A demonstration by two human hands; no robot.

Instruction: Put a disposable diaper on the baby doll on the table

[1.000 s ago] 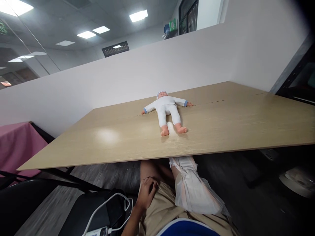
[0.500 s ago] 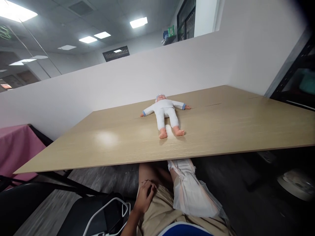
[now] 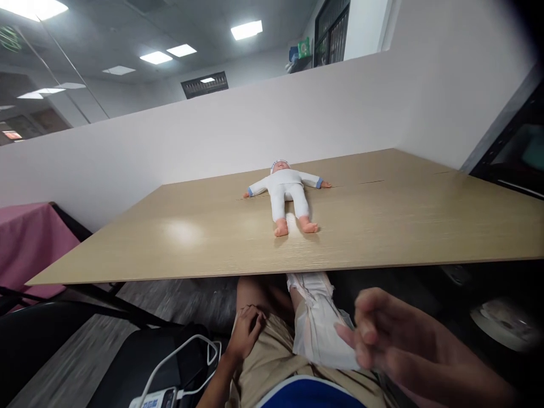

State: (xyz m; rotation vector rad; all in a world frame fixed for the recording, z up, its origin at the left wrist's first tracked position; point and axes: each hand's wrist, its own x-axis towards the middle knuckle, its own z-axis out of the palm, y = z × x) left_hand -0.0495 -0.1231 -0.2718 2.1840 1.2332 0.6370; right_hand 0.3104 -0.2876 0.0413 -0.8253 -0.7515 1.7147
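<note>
One doll [image 3: 284,184], in white clothing with blue cuffs and a white cap, lying face up on the wood-toned worktop [image 3: 403,221], arms spread, feet towards the near edge, head towards the white partition [image 3: 255,133]; one white diaper [image 3: 317,334], opened out lengthwise over the wearer's right thigh, its far end passing under the worktop edge; one left hand [image 3: 247,331], palm down on the left thigh at the beige shorts [image 3: 274,343], fingers close together and slightly bent, thumb apart; one right hand [image 3: 382,334], raised at the right of the lap, blurred, fingers part-curled with gaps between them, tips overlapping the diaper in view, contact with it impossible to tell; one white cable [image 3: 172,356], looped beside the left forearm, joined to a small white device [image 3: 158,399] on a black seat [image 3: 127,368]; one pink cloth [image 3: 36,243], draped left of the worktop
</note>
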